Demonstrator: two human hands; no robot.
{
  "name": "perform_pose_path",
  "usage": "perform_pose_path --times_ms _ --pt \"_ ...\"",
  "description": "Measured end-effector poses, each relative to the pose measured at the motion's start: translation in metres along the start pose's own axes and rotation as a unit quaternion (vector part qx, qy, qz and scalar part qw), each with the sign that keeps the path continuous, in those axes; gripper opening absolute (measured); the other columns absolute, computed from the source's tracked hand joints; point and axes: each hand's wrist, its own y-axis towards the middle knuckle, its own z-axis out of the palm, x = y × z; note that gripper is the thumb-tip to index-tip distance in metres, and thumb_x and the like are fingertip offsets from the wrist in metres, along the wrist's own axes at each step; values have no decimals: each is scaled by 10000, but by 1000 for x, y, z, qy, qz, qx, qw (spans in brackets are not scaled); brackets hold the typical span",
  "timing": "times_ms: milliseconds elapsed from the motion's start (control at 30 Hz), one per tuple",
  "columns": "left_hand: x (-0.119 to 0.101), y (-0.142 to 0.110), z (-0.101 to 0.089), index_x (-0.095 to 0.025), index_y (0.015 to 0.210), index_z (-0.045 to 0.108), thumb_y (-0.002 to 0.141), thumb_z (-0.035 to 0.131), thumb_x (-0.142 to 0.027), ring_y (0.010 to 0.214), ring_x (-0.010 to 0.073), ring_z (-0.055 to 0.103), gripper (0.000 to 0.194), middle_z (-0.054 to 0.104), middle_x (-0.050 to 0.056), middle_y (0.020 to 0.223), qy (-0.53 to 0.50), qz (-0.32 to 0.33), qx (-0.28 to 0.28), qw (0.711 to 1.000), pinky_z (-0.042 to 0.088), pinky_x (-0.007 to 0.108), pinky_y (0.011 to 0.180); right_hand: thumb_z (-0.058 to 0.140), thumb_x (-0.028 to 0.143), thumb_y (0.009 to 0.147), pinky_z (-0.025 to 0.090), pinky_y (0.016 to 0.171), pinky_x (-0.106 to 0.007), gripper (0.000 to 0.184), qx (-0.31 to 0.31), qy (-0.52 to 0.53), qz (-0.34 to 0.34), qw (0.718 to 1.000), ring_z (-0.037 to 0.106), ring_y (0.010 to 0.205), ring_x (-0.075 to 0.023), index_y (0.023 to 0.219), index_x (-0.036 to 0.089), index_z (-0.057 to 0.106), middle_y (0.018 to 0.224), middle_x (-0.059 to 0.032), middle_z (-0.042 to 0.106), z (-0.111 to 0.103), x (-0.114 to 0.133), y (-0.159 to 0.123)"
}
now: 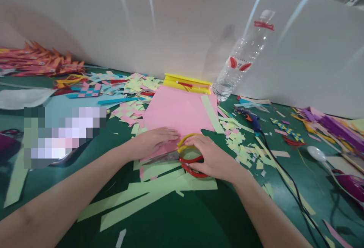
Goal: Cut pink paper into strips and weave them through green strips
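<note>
Presently, scissors [174,156], held by the handles in right hand [214,155]; pink sheet [179,107], on counter [182,223], left hand [153,142] flat upon it, best pressed firmly for straight cuts.

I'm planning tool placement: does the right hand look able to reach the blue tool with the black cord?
Probably yes: mostly flat paper scraps lie between the right hand and blue tool, but the scissors it holds would likely have to go down first.
</note>
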Motion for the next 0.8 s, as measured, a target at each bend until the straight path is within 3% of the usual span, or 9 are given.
perform_pose_path --times_ms 567,800 --pt "2 1 3 -189 1298 545 926 395 -110 1307 161 442 409 522 68 1390 -37 18 -30 999 304 373 1132 662 244 795 421 997 -407 349 2 5 -7 1000 506 1184 -225 1123 215 547 1227 -79 586 4 3 2" --pt "-1 0 1 -208 1310 533 937 364 -121 1331 147 407 419 505 49 1407 -41 -15 -11 999 288 368 1132 680 214 772 450 967 -412 317 3 23 -26 999 555 1124 -223 1069 221 567 1176 -72 622 5 6 3"
